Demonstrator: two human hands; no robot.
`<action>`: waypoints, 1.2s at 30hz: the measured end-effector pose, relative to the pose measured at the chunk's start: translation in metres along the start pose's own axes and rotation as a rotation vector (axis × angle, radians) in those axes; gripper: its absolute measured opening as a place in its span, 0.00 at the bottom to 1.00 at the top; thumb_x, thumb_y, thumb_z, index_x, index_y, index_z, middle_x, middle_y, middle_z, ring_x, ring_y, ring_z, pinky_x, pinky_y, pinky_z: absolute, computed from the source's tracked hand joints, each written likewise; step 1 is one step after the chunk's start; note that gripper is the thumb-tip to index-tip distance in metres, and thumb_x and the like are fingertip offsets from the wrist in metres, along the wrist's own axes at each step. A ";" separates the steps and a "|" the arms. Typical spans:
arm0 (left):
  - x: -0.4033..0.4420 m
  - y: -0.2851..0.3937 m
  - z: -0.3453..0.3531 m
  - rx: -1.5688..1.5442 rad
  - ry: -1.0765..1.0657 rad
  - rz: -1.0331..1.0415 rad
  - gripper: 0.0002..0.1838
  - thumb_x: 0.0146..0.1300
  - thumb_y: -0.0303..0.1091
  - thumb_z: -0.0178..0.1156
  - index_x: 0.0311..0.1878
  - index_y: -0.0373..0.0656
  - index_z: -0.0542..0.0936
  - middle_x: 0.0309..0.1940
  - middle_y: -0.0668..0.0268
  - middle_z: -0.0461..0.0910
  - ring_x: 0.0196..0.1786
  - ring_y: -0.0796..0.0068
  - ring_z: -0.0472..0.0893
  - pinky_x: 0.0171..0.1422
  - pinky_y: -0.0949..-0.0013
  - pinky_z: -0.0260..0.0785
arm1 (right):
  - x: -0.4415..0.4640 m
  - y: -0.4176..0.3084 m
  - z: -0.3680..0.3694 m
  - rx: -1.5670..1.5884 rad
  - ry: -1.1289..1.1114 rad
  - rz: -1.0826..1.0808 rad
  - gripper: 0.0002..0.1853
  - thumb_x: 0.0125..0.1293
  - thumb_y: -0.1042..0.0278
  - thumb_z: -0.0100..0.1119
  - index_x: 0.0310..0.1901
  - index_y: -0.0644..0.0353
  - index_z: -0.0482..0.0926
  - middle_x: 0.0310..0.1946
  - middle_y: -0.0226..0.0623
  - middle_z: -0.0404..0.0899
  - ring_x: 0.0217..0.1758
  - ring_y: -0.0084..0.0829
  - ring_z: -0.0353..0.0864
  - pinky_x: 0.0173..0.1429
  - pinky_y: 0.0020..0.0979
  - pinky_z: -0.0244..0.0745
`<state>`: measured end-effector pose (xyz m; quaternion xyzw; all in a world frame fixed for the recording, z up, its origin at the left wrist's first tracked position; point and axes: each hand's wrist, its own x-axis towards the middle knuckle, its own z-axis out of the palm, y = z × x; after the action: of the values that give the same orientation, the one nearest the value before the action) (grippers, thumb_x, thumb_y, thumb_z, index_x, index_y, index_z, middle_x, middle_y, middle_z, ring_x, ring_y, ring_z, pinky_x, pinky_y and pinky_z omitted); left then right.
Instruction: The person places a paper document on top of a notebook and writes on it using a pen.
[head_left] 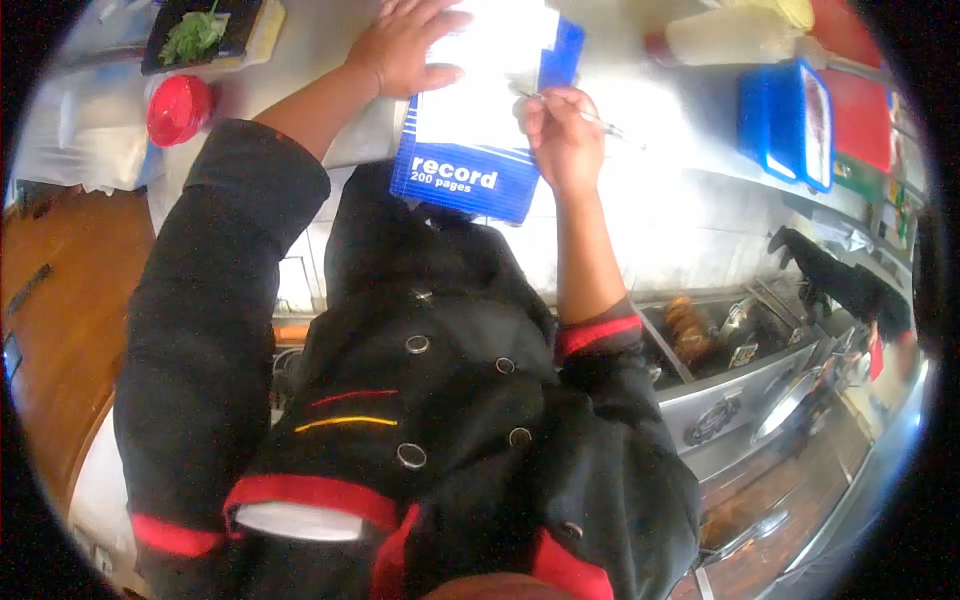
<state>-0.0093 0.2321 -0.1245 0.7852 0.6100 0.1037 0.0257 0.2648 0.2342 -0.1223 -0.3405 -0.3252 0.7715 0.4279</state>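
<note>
A blue-covered book [460, 183] marked "record 200 pages" lies on the metal counter near its front edge. White paper [475, 110], washed out by glare, covers most of it. My left hand [405, 45] rests flat on the left side of the paper, fingers spread. In my right hand [568, 130] is a thin pen [605, 127], gripped between bent fingers over the right edge of the book. Any writing on the paper is too bright to make out.
A red bowl [180, 110] and a dark tray [205, 35] with green leaves sit at the left. Blue containers [775, 120] and a pale bottle [725, 38] stand to the right. Another person [850, 285] is at the far right, beyond metal bins of food [690, 330].
</note>
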 end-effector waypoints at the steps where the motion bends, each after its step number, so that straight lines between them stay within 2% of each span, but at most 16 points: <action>1: 0.000 0.000 -0.002 -0.003 -0.038 -0.024 0.42 0.54 0.50 0.73 0.74 0.56 0.71 0.78 0.59 0.64 0.80 0.53 0.61 0.82 0.45 0.51 | -0.002 -0.010 0.012 -0.091 0.087 0.027 0.06 0.72 0.74 0.53 0.46 0.65 0.77 0.36 0.43 0.85 0.29 0.27 0.75 0.33 0.28 0.69; 2: 0.000 -0.002 -0.002 0.007 -0.016 -0.017 0.42 0.54 0.50 0.73 0.74 0.56 0.71 0.78 0.59 0.64 0.80 0.53 0.61 0.82 0.45 0.51 | -0.004 -0.022 0.027 -0.179 0.175 0.051 0.07 0.74 0.72 0.54 0.48 0.65 0.76 0.37 0.44 0.86 0.29 0.26 0.75 0.33 0.28 0.69; 4: -0.004 -0.004 0.005 0.003 -0.004 -0.031 0.36 0.63 0.54 0.66 0.73 0.58 0.72 0.79 0.63 0.63 0.82 0.57 0.57 0.84 0.49 0.47 | -0.017 -0.053 0.069 -0.382 -0.032 -0.215 0.13 0.77 0.68 0.54 0.55 0.68 0.76 0.41 0.43 0.86 0.36 0.29 0.81 0.43 0.30 0.76; 5: -0.011 -0.009 0.017 -0.002 0.000 -0.015 0.36 0.63 0.54 0.66 0.73 0.58 0.72 0.79 0.63 0.63 0.82 0.57 0.57 0.84 0.49 0.47 | -0.025 -0.075 0.101 -0.514 -0.138 -0.365 0.14 0.77 0.68 0.54 0.56 0.68 0.77 0.42 0.42 0.86 0.40 0.29 0.84 0.47 0.30 0.79; 8: -0.003 -0.035 0.035 -0.116 0.123 0.228 0.38 0.62 0.57 0.64 0.74 0.54 0.70 0.78 0.63 0.61 0.81 0.57 0.57 0.85 0.50 0.45 | -0.061 -0.110 0.212 -0.468 -0.548 -0.691 0.12 0.68 0.62 0.56 0.45 0.62 0.81 0.36 0.43 0.86 0.38 0.38 0.85 0.43 0.39 0.78; 10: -0.006 -0.010 0.005 -0.060 0.018 0.033 0.39 0.62 0.58 0.63 0.75 0.54 0.69 0.78 0.62 0.61 0.81 0.56 0.57 0.84 0.50 0.46 | -0.096 -0.107 0.301 -0.225 -0.900 -0.804 0.13 0.62 0.59 0.58 0.37 0.59 0.83 0.31 0.44 0.85 0.37 0.43 0.85 0.40 0.45 0.78; 12: -0.002 -0.010 0.004 -0.042 -0.005 0.051 0.39 0.62 0.57 0.63 0.75 0.54 0.69 0.78 0.62 0.61 0.81 0.56 0.56 0.84 0.50 0.46 | -0.122 -0.100 0.369 -0.052 -1.193 -0.844 0.13 0.56 0.55 0.59 0.29 0.55 0.86 0.27 0.45 0.85 0.36 0.49 0.86 0.38 0.51 0.78; 14: 0.002 -0.007 0.004 -0.027 -0.040 0.049 0.39 0.62 0.57 0.63 0.75 0.54 0.69 0.79 0.62 0.60 0.81 0.56 0.56 0.83 0.50 0.46 | -0.135 -0.106 0.397 -0.101 -1.230 -0.859 0.14 0.57 0.55 0.59 0.32 0.55 0.88 0.28 0.44 0.86 0.36 0.50 0.85 0.40 0.53 0.77; 16: 0.000 -0.009 0.006 -0.052 -0.049 0.011 0.40 0.62 0.58 0.62 0.76 0.55 0.67 0.80 0.62 0.58 0.82 0.57 0.55 0.84 0.50 0.45 | -0.139 -0.102 0.406 -0.284 -1.365 -0.494 0.17 0.60 0.53 0.59 0.44 0.51 0.89 0.38 0.45 0.88 0.39 0.52 0.85 0.41 0.52 0.77; 18: -0.003 -0.012 0.007 -0.061 -0.029 0.020 0.40 0.63 0.58 0.61 0.76 0.55 0.67 0.80 0.62 0.58 0.82 0.57 0.55 0.84 0.50 0.44 | -0.135 -0.091 0.408 -0.300 -1.398 -0.407 0.17 0.61 0.54 0.59 0.44 0.52 0.88 0.38 0.44 0.88 0.39 0.51 0.85 0.42 0.52 0.77; 20: -0.007 -0.012 0.009 -0.066 0.005 0.033 0.40 0.64 0.59 0.60 0.77 0.55 0.67 0.81 0.62 0.57 0.82 0.57 0.55 0.84 0.50 0.44 | -0.133 -0.078 0.411 -0.270 -1.392 -0.419 0.16 0.62 0.54 0.58 0.44 0.52 0.88 0.38 0.44 0.88 0.39 0.50 0.85 0.42 0.51 0.78; 23: -0.006 -0.011 0.009 -0.026 -0.024 0.029 0.39 0.68 0.62 0.56 0.78 0.55 0.66 0.81 0.62 0.57 0.82 0.56 0.54 0.83 0.50 0.45 | -0.132 -0.065 0.416 -0.266 -1.357 -0.455 0.16 0.63 0.55 0.58 0.44 0.53 0.87 0.38 0.43 0.87 0.39 0.49 0.85 0.43 0.50 0.78; 27: -0.004 -0.015 0.015 -0.009 0.036 0.099 0.39 0.68 0.63 0.55 0.78 0.56 0.66 0.81 0.62 0.57 0.82 0.56 0.54 0.83 0.50 0.45 | -0.128 -0.055 0.420 -0.309 -1.273 -0.535 0.15 0.65 0.55 0.58 0.44 0.54 0.86 0.38 0.42 0.87 0.40 0.47 0.86 0.44 0.49 0.79; 30: -0.002 -0.008 0.006 0.003 -0.011 0.076 0.39 0.68 0.63 0.56 0.77 0.56 0.66 0.81 0.61 0.56 0.82 0.56 0.54 0.83 0.50 0.45 | -0.123 -0.055 0.422 -0.365 -1.193 -0.610 0.14 0.66 0.56 0.57 0.44 0.55 0.85 0.38 0.41 0.87 0.40 0.46 0.86 0.44 0.48 0.79; 32: -0.001 -0.005 -0.004 0.030 -0.117 0.021 0.39 0.68 0.63 0.57 0.77 0.55 0.66 0.81 0.62 0.56 0.83 0.57 0.53 0.83 0.50 0.44 | -0.119 -0.057 0.419 -0.401 -1.136 -0.652 0.14 0.67 0.56 0.57 0.44 0.56 0.85 0.38 0.41 0.87 0.40 0.45 0.86 0.45 0.47 0.80; 36: -0.001 -0.007 -0.003 0.045 -0.109 0.019 0.40 0.67 0.64 0.57 0.77 0.55 0.66 0.81 0.62 0.56 0.83 0.59 0.53 0.83 0.50 0.44 | -0.111 -0.064 0.408 -0.478 -0.997 -0.724 0.13 0.69 0.57 0.56 0.44 0.57 0.84 0.38 0.40 0.86 0.40 0.43 0.86 0.45 0.46 0.80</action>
<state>-0.0162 0.2329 -0.1232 0.7956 0.6026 0.0473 0.0402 0.0094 0.0774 0.1825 0.1026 -0.7404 0.5509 0.3712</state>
